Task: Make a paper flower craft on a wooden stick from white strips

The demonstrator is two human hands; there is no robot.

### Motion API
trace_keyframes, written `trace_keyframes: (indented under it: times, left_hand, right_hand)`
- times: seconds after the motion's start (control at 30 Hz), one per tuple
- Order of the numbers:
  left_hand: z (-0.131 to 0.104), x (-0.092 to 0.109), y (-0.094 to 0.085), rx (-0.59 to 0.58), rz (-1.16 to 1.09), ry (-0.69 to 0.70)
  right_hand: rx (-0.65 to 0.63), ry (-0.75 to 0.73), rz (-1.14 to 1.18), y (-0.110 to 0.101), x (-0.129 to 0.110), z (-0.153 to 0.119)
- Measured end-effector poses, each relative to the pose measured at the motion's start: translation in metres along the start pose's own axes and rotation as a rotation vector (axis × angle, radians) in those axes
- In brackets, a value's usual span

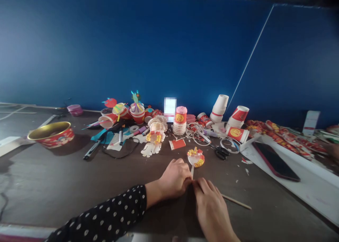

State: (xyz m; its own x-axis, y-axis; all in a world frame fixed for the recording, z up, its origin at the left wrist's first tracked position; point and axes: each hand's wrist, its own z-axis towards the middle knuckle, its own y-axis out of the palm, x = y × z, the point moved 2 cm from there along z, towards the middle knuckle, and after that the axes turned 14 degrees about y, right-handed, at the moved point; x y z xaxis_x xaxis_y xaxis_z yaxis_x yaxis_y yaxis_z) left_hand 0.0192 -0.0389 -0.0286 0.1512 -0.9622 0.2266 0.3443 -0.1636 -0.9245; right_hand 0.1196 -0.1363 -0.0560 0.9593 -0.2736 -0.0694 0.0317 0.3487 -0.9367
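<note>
In the middle of the table my left hand (176,176) is closed, its fingers pinching the side of a narrow white paper strip (192,170). The strip runs up to a small cut piece of red, yellow and white paper cup (196,158) with ragged edges. My right hand (212,203) meets the left at the fingertips, its fingers bent and pressed together. From beneath it a thin wooden stick (237,201) sticks out to the right. The end of the stick toward the fingertips is hidden, so I cannot see whether it touches the strip.
Black scissors (221,152) lie beyond my right hand. A phone (275,160) rests in a white tray (317,199) at right. Stacked paper cups (180,120), decorated cups (137,113) and lace-like paper (151,149) line the back. A gold-rimmed red tin (51,134) stands left; a cutter (92,150) lies nearby.
</note>
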Motion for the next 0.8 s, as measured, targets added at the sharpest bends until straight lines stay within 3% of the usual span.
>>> trace_keyframes:
  times: [0.27, 0.43, 0.63, 0.8]
  left_hand:
    - [-0.001, 0.002, -0.001, 0.015, -0.009, -0.053]
    - [0.0, 0.0, -0.002, 0.039, -0.027, -0.09]
    - [0.0, -0.006, -0.001, 0.015, -0.024, 0.014]
    - [0.001, -0.009, 0.002, 0.018, 0.024, 0.002]
  right_hand:
    - [-0.087, 0.01, -0.026, -0.005, -0.001, 0.006]
    - [-0.123, -0.058, -0.048, -0.011, -0.003, 0.015]
    - [-0.152, -0.112, -0.025, -0.012, 0.002, 0.022]
    - [-0.197, -0.105, 0.054, -0.013, 0.01, 0.027]
